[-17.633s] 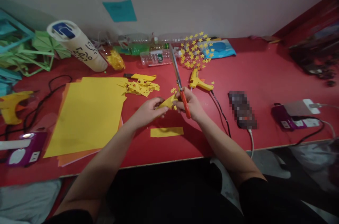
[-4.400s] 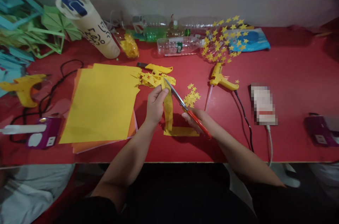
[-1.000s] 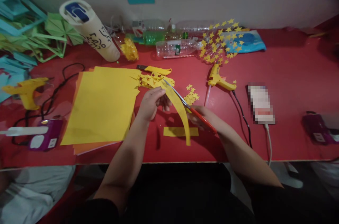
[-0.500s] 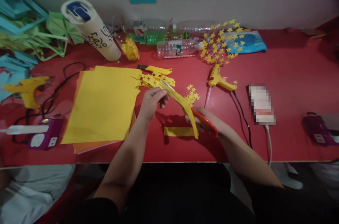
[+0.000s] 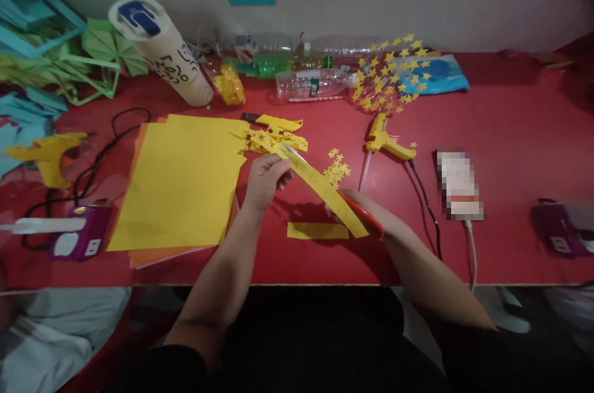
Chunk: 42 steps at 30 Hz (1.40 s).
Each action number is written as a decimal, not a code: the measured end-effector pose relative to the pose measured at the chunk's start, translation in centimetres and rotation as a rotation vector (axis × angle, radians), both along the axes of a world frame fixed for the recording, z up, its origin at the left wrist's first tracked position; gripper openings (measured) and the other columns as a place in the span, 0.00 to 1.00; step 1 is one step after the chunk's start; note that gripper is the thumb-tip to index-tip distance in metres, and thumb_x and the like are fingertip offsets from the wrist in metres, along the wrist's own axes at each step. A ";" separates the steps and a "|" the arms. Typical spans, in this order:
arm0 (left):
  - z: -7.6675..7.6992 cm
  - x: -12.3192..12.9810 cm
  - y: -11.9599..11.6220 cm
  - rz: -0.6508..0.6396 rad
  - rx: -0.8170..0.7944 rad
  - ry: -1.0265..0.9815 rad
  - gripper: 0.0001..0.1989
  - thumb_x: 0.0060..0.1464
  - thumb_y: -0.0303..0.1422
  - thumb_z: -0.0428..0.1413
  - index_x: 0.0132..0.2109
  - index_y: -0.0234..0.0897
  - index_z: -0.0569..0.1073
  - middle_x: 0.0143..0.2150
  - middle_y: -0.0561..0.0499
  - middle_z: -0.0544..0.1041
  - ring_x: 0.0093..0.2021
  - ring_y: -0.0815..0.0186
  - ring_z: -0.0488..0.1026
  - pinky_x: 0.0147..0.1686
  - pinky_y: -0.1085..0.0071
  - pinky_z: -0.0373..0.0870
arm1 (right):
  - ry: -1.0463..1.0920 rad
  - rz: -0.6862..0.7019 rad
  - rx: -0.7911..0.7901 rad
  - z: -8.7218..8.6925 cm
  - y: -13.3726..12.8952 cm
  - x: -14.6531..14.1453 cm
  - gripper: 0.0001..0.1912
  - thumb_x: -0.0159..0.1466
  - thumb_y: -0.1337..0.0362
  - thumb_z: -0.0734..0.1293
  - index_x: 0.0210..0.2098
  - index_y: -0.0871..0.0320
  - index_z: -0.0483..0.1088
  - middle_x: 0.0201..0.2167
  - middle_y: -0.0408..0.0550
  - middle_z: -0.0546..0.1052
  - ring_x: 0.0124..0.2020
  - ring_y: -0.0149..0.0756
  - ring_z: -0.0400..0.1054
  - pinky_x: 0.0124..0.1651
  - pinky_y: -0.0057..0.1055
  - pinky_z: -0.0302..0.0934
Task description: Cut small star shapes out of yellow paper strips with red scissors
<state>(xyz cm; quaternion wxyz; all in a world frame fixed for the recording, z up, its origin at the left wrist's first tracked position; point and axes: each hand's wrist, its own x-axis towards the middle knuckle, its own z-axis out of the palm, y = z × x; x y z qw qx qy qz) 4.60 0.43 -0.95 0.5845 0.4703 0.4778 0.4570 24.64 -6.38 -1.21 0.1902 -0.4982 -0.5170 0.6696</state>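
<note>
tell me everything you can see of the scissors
The scissors have red, plastic-looking handles and silvery, metallic-looking blades. The right hand holds them over the red table, tip pointing forward and left. A yellow paper strip hides the pivot and most of the blades; whether they are open cannot be told.

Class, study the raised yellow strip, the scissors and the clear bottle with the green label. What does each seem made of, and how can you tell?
Yellow strip: matte paper or thin card, judging by its thin, flat-coloured sheet.
Scissors: metal blade, by its silvery shine; smooth red handles, probably plastic.
Bottle: glossy, likely plastic, being see-through with highlights; glass isn't ruled out.
</note>
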 end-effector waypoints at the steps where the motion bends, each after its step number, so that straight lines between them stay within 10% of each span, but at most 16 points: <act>1: 0.0 0.0 0.0 -0.001 0.006 0.001 0.12 0.42 0.35 0.56 0.16 0.36 0.69 0.12 0.56 0.68 0.12 0.78 0.59 0.11 0.81 0.54 | 0.006 0.013 -0.004 -0.1 0.0 0.0 0.12 0.58 0.55 0.66 0.26 0.55 0.61 0.15 0.36 0.63 0.15 0.26 0.58 0.17 0.24 0.53; 42: -0.8 -0.4 0.3 0.022 0.076 -0.038 0.14 0.46 0.36 0.56 0.17 0.37 0.66 0.12 0.58 0.65 0.11 0.78 0.59 0.10 0.80 0.53 | 0.048 -0.042 0.045 1.4 -0.5 -1.1 0.22 0.59 0.49 0.68 0.21 0.54 0.56 0.10 0.32 0.58 0.10 0.22 0.50 0.13 0.23 0.44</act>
